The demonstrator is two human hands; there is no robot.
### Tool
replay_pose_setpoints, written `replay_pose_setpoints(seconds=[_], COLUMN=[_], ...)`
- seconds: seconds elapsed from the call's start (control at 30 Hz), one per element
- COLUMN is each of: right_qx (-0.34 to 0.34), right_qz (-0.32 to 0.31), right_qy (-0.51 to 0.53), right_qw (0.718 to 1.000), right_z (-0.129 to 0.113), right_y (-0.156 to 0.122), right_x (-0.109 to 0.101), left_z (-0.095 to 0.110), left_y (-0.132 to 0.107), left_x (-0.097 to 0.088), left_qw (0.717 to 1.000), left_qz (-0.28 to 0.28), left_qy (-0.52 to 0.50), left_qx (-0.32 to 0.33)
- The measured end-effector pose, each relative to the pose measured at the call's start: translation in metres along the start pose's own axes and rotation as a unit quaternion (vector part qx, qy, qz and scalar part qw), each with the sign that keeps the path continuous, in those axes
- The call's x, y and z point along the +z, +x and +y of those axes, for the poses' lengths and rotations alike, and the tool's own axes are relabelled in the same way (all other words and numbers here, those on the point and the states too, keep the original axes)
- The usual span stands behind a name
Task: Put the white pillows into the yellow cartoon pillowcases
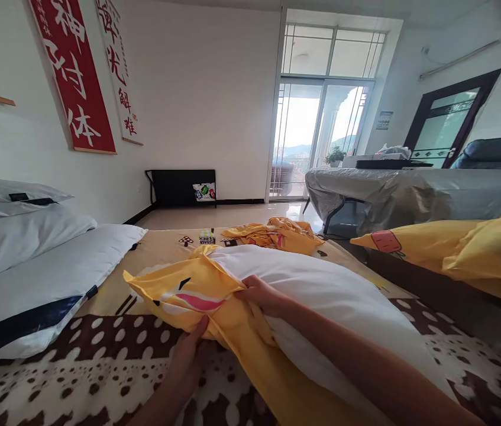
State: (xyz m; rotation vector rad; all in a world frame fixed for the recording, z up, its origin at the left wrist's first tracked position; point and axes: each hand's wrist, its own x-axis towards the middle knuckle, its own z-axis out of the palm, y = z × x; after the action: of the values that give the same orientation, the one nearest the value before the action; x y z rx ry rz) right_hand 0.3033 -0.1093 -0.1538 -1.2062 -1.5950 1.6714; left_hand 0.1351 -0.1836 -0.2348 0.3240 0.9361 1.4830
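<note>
A white pillow point(321, 290) lies on the bed in front of me, partly inside a yellow cartoon-print pillowcase point(188, 293). My right hand point(264, 294) pinches the upper edge of the pillowcase opening against the pillow. My left hand point(190, 349) grips the lower fold of the same yellow fabric from beneath. Both hands are closed on the cloth. The pillow's far right part stays bare white.
Bare white pillows point(32, 272) are stacked at the left on the brown-and-cream patterned bed sheet point(99, 367). Another yellow pillowcase point(277, 234) lies crumpled at the far end. A cased yellow pillow point(467, 245) rests to the right. A covered table point(410, 189) stands beyond.
</note>
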Motion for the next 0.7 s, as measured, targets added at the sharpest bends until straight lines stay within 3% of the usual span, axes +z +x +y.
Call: replay_pose_setpoints(seconds=[0.1, 0.37, 0.43, 0.53, 0.63, 0.7], right_qx=[0.016, -0.013, 0.007, 0.052, -0.009, -0.07], right_qz=[0.03, 0.137, 0.112, -0.012, -0.078, -0.064], right_qy=[0.008, 0.045, 0.038, -0.095, -0.31, -0.338], right_qw=[0.999, 0.989, 0.993, 0.994, 0.948, 0.936], right_z=[-0.006, 0.005, 0.002, -0.012, -0.027, -0.03], right_y=[0.002, 0.015, 0.012, 0.005, 0.007, 0.014], right_x=[-0.007, -0.012, -0.014, -0.015, -0.01, -0.008], left_z=[0.001, 0.001, 0.0, -0.003, -0.009, -0.012], left_y=[-0.004, -0.005, -0.001, 0.002, 0.003, 0.005], left_x=[0.007, 0.008, 0.009, 0.014, 0.017, 0.014], left_qw=[1.0, 0.999, 0.998, 0.997, 0.997, 0.998], left_qz=[0.006, -0.012, 0.005, 0.021, -0.001, -0.033], left_qy=[-0.018, -0.046, -0.053, -0.073, -0.072, -0.05], left_qx=[0.003, -0.009, -0.024, -0.03, -0.009, -0.002])
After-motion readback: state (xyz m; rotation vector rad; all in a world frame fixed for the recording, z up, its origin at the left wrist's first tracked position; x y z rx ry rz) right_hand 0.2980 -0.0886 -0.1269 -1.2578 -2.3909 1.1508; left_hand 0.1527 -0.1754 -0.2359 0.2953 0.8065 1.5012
